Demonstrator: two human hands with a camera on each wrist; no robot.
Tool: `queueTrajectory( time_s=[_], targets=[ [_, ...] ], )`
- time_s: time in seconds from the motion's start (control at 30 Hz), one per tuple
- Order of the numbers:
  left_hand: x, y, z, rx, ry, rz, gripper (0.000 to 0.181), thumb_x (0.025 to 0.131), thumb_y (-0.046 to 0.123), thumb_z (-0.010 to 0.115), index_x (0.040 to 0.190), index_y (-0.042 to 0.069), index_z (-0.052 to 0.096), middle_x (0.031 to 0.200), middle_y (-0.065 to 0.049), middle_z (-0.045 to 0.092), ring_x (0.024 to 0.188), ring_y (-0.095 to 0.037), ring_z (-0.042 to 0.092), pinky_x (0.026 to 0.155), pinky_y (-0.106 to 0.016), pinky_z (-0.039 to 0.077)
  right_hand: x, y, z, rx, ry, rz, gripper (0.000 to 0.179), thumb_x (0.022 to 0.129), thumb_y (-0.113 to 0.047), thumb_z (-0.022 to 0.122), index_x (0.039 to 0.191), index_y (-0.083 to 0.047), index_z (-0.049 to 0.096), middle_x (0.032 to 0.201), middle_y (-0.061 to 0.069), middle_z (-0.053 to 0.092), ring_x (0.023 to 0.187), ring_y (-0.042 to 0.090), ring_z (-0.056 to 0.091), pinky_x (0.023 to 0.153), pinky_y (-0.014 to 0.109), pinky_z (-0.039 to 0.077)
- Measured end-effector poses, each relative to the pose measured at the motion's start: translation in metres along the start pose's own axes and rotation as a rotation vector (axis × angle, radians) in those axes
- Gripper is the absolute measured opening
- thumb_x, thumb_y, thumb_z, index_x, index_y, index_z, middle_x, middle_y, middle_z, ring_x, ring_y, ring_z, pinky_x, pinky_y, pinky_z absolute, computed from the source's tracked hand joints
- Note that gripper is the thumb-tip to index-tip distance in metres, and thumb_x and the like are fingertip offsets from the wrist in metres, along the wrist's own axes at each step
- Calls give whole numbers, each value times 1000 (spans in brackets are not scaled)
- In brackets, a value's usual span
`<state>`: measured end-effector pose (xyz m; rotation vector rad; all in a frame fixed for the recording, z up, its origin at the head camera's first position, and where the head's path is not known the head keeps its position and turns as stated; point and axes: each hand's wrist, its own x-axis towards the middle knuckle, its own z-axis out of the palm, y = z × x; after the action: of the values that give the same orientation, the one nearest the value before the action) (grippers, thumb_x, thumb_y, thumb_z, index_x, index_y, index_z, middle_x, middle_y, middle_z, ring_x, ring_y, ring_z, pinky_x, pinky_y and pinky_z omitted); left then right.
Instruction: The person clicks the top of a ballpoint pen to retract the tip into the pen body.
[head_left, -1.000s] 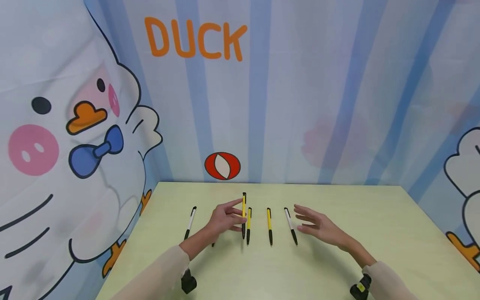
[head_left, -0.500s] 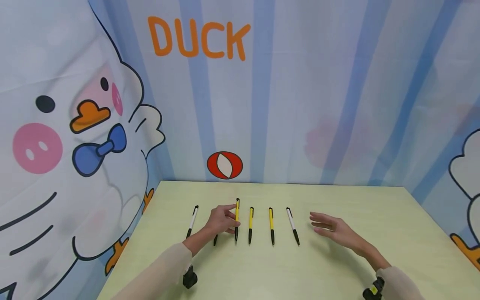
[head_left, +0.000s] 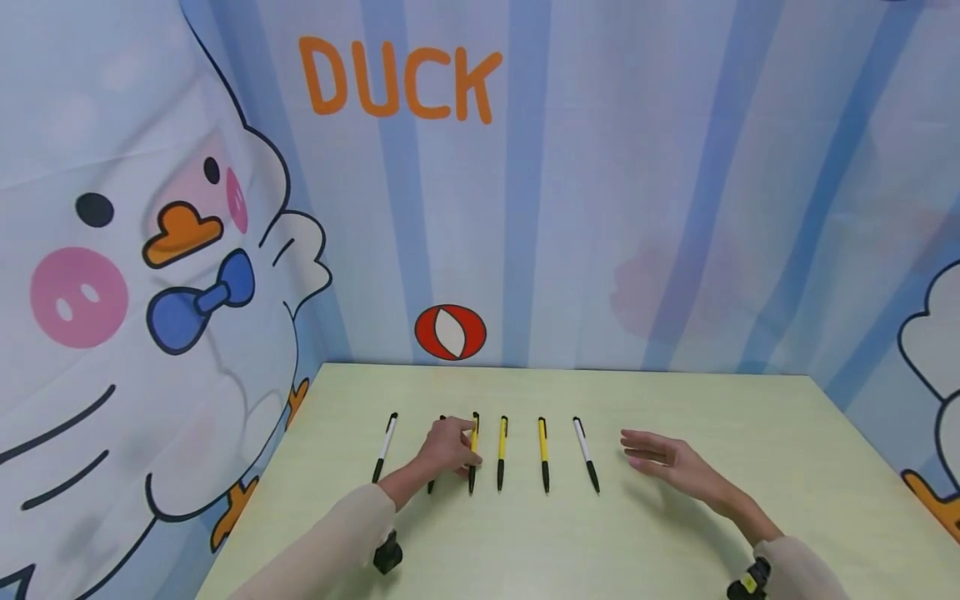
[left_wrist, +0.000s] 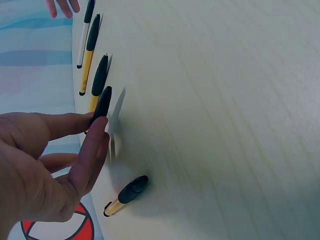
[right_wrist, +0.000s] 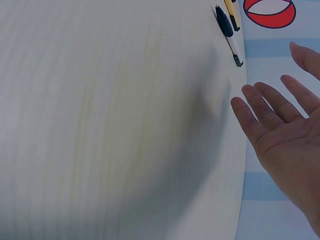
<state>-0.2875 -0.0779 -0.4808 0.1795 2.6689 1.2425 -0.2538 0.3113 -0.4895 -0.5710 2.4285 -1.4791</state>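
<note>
My left hand (head_left: 450,446) pinches a yellow pen with a black grip (head_left: 475,427) between thumb and fingers. In the left wrist view the pen's black end (left_wrist: 102,102) points out past the fingertips, close over the table, with its shadow beside it. Just left of it, another yellow pen (left_wrist: 131,191) lies partly hidden under the hand in the head view. To the right lie two yellow pens (head_left: 502,446) and a white pen with a black grip (head_left: 585,450). My right hand (head_left: 675,467) hovers beyond that white pen, fingers extended, holding nothing.
Another white pen (head_left: 386,446) lies at the left end of the row. The pale wooden table (head_left: 570,550) ends at the back against a printed curtain (head_left: 585,208) with a duck and stripes.
My left hand has moved left and lowered the yellow pen from beside the neighbouring yellow pen toward the table. My right hand has drawn away to the right from the white pen.
</note>
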Motion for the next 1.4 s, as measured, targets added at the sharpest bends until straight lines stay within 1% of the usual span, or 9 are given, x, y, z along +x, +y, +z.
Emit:
queueTrajectory(
  time_s=[0.23,0.43,0.6,0.77,0.87,1.03,1.17,1.3,1.4],
  targets=[
    [5,-9,3,8,-41,14,66,78,-9,82,139,-5,59,85,-10,64,63,-16,66,56,-27,63,-1,1,3,14,-12,-4,61,105,-23,58,153,8,36,153,34,42,138,52,46,96,10,51],
    [4,-15,4,-38,6,18,63,79,-6,81,139,-4,60,85,-9,65,61,-13,65,56,-28,63,-2,1,5,5,-15,3,62,106,-24,57,154,8,35,154,34,41,139,51,45,96,10,50],
    [9,-8,3,-118,99,-22,55,84,-2,78,136,-4,62,84,-10,66,58,-15,68,57,-28,63,-2,0,3,-5,-11,1,62,106,-23,57,154,9,35,154,34,41,139,52,45,96,10,50],
    [17,3,10,-132,79,4,53,85,1,78,135,-3,63,84,-9,68,58,-13,66,56,-26,62,2,-1,1,-6,-4,10,62,105,-24,58,154,7,35,155,32,41,140,51,45,96,9,49],
    [21,8,18,-116,50,6,53,83,1,79,133,-4,64,83,-9,69,60,-15,67,57,-27,62,5,-1,1,4,1,21,62,105,-24,59,154,6,37,155,31,42,140,51,44,96,9,49],
    [26,13,34,-55,43,-61,55,79,2,85,130,-4,66,88,-12,73,58,-16,70,57,-28,62,5,-1,4,21,-6,19,64,104,-25,60,156,4,34,157,31,39,141,50,44,97,12,51],
    [29,23,41,82,64,-78,45,73,4,90,113,-4,71,89,-16,74,55,-18,70,56,-26,58,5,-2,4,-5,-10,11,66,105,-26,58,158,4,30,158,31,38,141,50,44,98,15,53],
    [32,29,46,202,76,-67,37,73,4,90,105,-2,73,91,-17,74,52,-20,70,55,-27,54,6,-2,3,-9,2,23,71,105,-27,59,161,-1,25,157,30,40,141,49,45,101,22,55],
    [31,29,49,163,83,-54,43,75,1,87,116,-1,74,103,-18,75,54,-21,71,55,-29,59,7,-3,3,2,5,41,73,105,-26,59,163,-5,21,157,30,41,141,48,46,105,32,55]
  ],
)
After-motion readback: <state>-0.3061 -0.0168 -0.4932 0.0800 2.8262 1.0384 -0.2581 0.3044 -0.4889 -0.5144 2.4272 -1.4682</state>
